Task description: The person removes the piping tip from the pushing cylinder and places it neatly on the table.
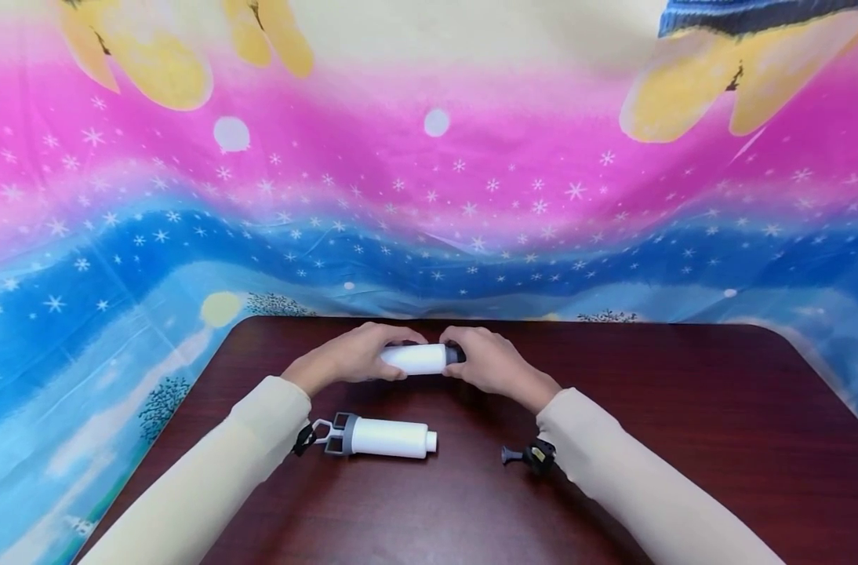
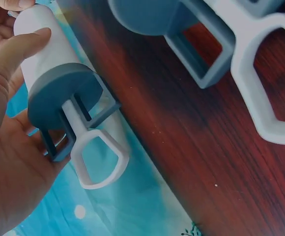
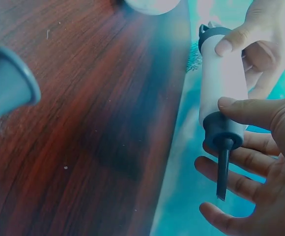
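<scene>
Above the far part of the table, my left hand [image 1: 358,353] grips the white barrel of a large syringe [image 1: 415,359], thumb laid along it. The left wrist view shows its grey collar [image 2: 59,96] and the white ring handle [image 2: 100,160] of its plunger. At the other end, my right hand [image 1: 491,361] holds the grey nozzle cap [image 3: 215,127] between thumb and fingers, the thumb tip at the seam with the barrel. A thin dark tube [image 3: 222,172] sticks out of the cap, past the loosely spread lower fingers.
A second white syringe [image 1: 390,437] lies on the table [image 1: 683,408] nearer the body, its bare tip to the right. Close to the right wrist is a small grey flared nozzle [image 1: 511,454]. A patterned cloth [image 1: 471,180] hangs behind the table's far edge.
</scene>
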`<state>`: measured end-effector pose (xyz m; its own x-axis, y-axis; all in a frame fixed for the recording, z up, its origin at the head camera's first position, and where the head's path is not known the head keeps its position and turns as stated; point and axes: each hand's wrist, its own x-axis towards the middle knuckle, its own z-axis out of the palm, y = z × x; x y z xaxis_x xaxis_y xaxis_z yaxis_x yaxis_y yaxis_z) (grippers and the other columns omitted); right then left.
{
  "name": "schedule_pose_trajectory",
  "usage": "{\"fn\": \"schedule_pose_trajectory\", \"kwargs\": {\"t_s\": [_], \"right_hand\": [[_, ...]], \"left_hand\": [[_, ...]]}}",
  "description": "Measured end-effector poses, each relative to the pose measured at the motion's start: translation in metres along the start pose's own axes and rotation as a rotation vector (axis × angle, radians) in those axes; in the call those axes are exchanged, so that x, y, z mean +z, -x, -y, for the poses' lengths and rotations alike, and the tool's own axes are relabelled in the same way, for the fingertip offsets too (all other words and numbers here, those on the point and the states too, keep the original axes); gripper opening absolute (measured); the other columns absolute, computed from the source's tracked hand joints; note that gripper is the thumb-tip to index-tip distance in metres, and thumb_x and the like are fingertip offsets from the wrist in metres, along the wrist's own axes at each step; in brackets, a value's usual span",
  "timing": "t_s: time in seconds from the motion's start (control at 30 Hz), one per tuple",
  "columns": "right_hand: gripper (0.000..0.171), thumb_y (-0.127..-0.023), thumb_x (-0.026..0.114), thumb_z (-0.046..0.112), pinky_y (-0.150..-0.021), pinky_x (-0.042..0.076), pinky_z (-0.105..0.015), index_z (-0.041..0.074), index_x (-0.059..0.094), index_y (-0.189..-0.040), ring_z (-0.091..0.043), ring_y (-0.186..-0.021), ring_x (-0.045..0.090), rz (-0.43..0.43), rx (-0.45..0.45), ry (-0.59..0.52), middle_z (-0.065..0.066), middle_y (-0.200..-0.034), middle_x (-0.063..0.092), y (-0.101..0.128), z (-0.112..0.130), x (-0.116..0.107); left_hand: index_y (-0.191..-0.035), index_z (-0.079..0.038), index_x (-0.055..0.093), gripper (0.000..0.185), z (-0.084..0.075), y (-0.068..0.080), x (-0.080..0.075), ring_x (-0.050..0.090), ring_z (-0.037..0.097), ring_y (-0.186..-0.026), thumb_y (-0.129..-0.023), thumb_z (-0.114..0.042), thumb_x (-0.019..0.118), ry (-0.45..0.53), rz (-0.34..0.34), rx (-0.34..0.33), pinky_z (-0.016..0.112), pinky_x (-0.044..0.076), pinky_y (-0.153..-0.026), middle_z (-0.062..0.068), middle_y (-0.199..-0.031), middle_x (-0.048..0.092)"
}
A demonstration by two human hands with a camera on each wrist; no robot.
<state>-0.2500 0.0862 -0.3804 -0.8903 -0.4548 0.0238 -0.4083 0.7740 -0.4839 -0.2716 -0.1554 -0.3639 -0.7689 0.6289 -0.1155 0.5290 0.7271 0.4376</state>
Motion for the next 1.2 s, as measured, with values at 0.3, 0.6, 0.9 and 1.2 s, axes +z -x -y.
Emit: {"fn": "schedule_pose_trajectory", "kwargs": {"t_s": [0.3,0.6,0.9,1.2], "right_hand": [[0.043,-0.093,0.082,0.022,-0.089,0.057,-0.046,0.012,0.068,-0.132,-0.023,-0.101,0.067,-0.022,-0.012,0.012,-0.008,-0.123,0.073,0.017,0.004,-0.015],[0.037,-0.092,0.082,0.018,-0.087,0.058,-0.042,0.012,0.07,-0.126,-0.019,-0.098,0.066,-0.024,-0.041,-0.074,-0.007,-0.119,0.073,0.031,-0.006,-0.025],[0.038,-0.091,0.082,0.016,-0.085,0.059,-0.04,0.013,0.068,-0.127,-0.02,-0.101,0.067,-0.063,-0.088,-0.166,-0.007,-0.119,0.073,0.047,-0.02,-0.031],[0.033,-0.092,0.082,0.016,-0.087,0.06,-0.042,0.011,0.07,-0.123,-0.02,-0.102,0.068,-0.1,-0.116,-0.235,-0.006,-0.113,0.074,0.061,-0.028,-0.036]], "left_hand": [[-0.144,-0.034,0.062,0.054,-0.013,0.003,-0.004,0.063,0.018,-0.103,-0.095,-0.025,0.08,0.026,-0.015,0.033,0.041,0.053,-0.095,-0.001,-0.132,0.069],[-0.143,-0.036,0.063,0.053,-0.029,0.007,-0.005,0.064,0.015,-0.1,-0.094,-0.028,0.081,0.035,-0.03,0.035,0.039,0.055,-0.089,-0.004,-0.132,0.069],[-0.141,-0.043,0.063,0.053,-0.046,0.012,-0.004,0.064,0.014,-0.101,-0.093,-0.031,0.082,0.007,-0.083,0.056,0.037,0.055,-0.087,-0.01,-0.132,0.069],[-0.143,-0.043,0.062,0.055,-0.057,0.016,-0.001,0.063,0.012,-0.103,-0.093,-0.035,0.082,-0.116,-0.155,0.128,0.036,0.056,-0.088,-0.012,-0.128,0.07]]}}
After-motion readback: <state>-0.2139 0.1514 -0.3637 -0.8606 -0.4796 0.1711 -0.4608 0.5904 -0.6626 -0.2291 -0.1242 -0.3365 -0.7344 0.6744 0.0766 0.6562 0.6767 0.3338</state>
